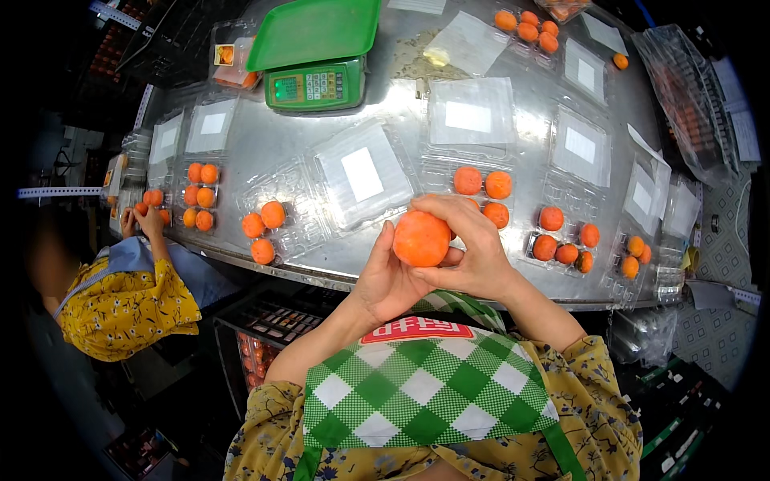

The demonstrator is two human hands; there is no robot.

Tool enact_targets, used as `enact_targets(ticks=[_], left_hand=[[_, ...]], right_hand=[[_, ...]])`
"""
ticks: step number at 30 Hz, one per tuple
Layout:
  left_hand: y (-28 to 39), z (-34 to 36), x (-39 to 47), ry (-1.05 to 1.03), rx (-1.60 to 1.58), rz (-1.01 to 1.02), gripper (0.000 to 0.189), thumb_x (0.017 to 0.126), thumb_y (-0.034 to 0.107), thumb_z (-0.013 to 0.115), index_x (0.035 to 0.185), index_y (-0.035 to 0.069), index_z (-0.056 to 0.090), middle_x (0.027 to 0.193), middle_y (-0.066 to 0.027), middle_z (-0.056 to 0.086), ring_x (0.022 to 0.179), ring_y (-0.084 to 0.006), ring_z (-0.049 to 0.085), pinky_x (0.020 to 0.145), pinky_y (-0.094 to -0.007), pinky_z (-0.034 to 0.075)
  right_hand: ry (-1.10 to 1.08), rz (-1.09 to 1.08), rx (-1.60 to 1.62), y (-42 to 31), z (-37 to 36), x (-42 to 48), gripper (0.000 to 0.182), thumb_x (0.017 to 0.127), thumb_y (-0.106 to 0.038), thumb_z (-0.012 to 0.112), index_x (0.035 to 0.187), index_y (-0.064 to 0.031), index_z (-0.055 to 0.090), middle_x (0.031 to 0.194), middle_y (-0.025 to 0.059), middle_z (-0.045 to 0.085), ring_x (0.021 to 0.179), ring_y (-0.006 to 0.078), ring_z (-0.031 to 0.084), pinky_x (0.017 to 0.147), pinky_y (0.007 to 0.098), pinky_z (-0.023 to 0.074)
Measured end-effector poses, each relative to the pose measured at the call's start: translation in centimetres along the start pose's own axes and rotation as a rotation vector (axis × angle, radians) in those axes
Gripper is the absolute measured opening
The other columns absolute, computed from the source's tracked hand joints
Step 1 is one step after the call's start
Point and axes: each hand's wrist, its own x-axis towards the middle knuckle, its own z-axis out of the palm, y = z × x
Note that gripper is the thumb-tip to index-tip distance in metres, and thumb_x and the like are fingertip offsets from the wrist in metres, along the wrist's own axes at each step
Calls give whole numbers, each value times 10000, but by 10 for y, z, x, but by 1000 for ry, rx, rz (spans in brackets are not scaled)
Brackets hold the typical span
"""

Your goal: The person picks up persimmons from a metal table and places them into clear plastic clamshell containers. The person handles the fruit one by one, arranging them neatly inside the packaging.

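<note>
An orange round fruit (421, 238), perhaps a persimmon, is held up in front of my chest between both hands. My left hand (385, 273) cups it from the left and below. The fingers of my right hand (472, 246) curve round its top and right side. Just behind, a clear plastic clamshell tray (442, 166) holds several such fruits, partly hidden by my right hand. To the left lies an open clamshell (295, 207) with three fruits at its left side. A white padded sheet with a blank label (362, 174) lies in its lid part.
A green digital scale (316, 84) stands at the back of the metal table (258, 135). More clamshells with fruits (544, 247) are at the right. On the left, a co-worker's hands (150, 222) touch fruits. Black crates (271, 318) stand below the table edge.
</note>
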Motion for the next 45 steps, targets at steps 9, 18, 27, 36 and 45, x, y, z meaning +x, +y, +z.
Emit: enact_targets(ticks=[9,18,27,36,45], left_hand=[[-4,18,3,175,230,29,825,821,719,362,1370,106,316,1321,-119,439,1178,-262,482,1013,-437,376],[0,9,4,38,254,22,771,847,664,409,1367,102,315,1343,-80,398,1205,-218,450,972,-415,419],[-2,8,2,25,296,29,783,828,658,460,1373,117,305,1359,-83,377,1221,-219,436,971,-435,421],[-3,7,1,64,283,34,808,823,654,474,1390,111,282,1378,-91,361,1211,-225,441,975,-420,416],[6,5,3,51,265,-106,734,882,658,310,1346,89,340,1156,-127,539,971,-282,596,868,-427,484]], right_hand=[[64,-61,-143,0,-3,-1,613,550,-153,799,1100,-9,570,996,143,606,918,296,584,813,380,447],[-127,405,733,12,-8,-15,543,855,-305,596,1263,24,454,1210,116,520,1138,213,499,974,348,383],[-154,395,746,11,-7,-16,495,853,-281,601,1234,12,482,1189,122,533,1132,213,507,972,350,390],[-166,367,673,8,-10,-17,553,791,-259,670,1242,-2,480,1195,111,533,1135,213,504,982,360,380],[-283,197,378,-1,-21,-10,704,640,-186,766,1262,-26,477,1249,106,527,1164,228,505,991,358,381]])
